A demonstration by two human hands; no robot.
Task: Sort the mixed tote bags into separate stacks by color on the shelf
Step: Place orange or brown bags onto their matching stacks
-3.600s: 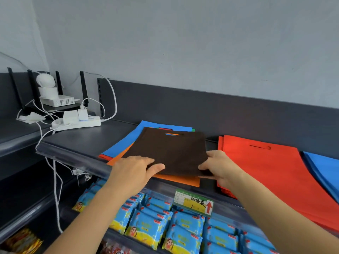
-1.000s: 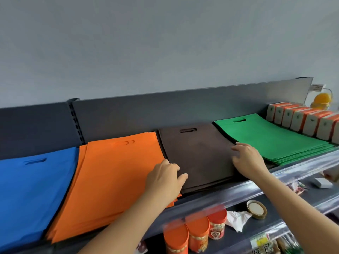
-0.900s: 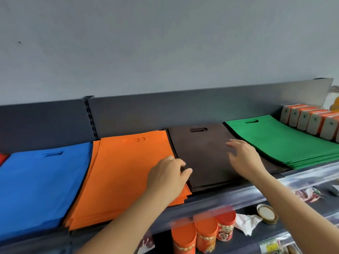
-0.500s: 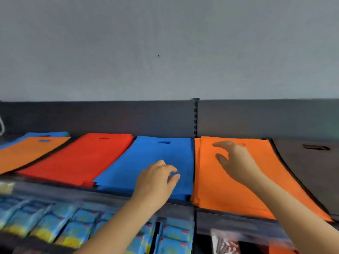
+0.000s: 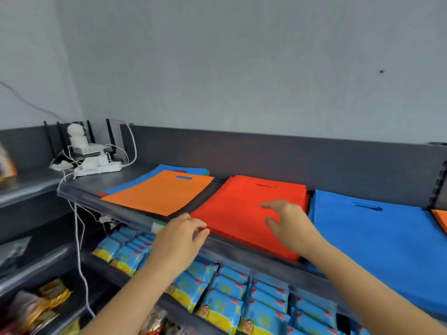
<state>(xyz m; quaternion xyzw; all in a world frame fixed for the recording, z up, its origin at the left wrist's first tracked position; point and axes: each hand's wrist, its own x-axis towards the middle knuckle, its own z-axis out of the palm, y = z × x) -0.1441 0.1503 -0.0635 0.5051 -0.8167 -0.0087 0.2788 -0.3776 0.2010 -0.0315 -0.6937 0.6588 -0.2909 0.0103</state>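
Seen from my own eyes at the shelf (image 5: 232,248), mid-sort: nearest, at 6 o'clock on the tier below, lie rows of blue snack packs (image 5: 227,293), no part of this job. Above them my left hand (image 5: 180,234) hangs over the shelf's front rim at the red stack's near left corner, fingers loosely curled, gripping nothing. My right hand (image 5: 287,221) is spread, fingers relaxed, above the red stack (image 5: 242,206), also empty; whether the fingertips touch the cloth I cannot tell. Both point toward 10 o'clock, which I read as a reach for the next bag. The red stack sits squared at 12 o'clock. A blue stack (image 5: 377,243) lies just beside it at 2 o'clock, and the corner of an orange stack (image 5: 441,218) shows at 3 o'clock, one colour to a pile, side by side so each stays apart. The unsorted pile is at 10 o'clock: an orange bag (image 5: 159,193) lies on top, askew, with a blue bag (image 5: 142,177) and slivers of red and green showing beneath. That orange bag looks the likely next pick, bound for 3 o'clock. Farther off, at 9 o'clock in the corner, a power strip (image 5: 101,166) and router (image 5: 89,148) trail white cables.
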